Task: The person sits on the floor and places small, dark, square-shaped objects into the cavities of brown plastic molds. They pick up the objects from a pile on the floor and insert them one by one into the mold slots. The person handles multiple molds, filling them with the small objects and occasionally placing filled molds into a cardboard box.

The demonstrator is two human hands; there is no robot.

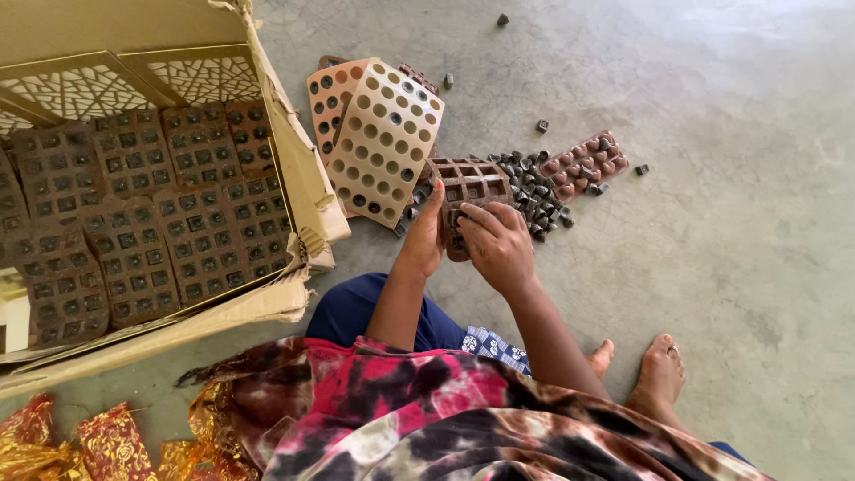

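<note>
My left hand (pixel 424 236) grips the left edge of a brown mould tray (pixel 472 183) with square cavities, held over the floor. My right hand (pixel 495 242) lies over the tray's near end, fingers bent on its cavities. Just beyond the tray sits a pile of small dark chocolate pieces (pixel 533 189) on the concrete floor. A second brown mould (pixel 584 164) with rounded pieces in it lies to the right of the pile.
Tan moulds with round holes (pixel 385 138) lean beside a large open cardboard box (pixel 307 191) filled with dark square-cavity moulds (pixel 151 214). Loose pieces dot the floor (pixel 541 126). Red-gold foil wrappers (pixel 107 441) lie at bottom left. My bare feet (pixel 657 374) rest at right.
</note>
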